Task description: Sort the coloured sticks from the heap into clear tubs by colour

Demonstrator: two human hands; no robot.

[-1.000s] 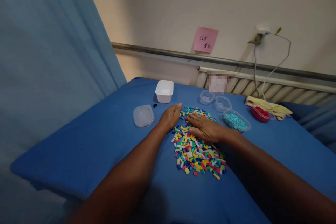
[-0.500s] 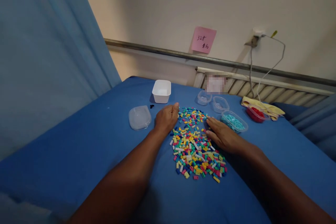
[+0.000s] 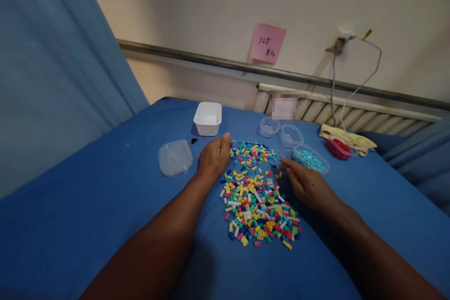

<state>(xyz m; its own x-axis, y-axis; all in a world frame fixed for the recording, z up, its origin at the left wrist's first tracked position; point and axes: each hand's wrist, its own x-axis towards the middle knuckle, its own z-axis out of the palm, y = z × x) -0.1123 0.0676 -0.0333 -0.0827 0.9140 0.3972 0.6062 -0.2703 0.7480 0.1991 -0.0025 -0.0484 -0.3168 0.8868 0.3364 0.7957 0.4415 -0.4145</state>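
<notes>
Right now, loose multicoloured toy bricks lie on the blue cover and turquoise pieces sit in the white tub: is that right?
Not the white tub: the head view shows the turquoise pieces in a clear tub. Loose multicoloured toy bricks do lie on the blue cover.

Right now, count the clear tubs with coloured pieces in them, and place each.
2: a tub of turquoise pieces, just beyond the right hand, and a tub of red pieces, farther right, by the yellow cloth. No others show.
</notes>
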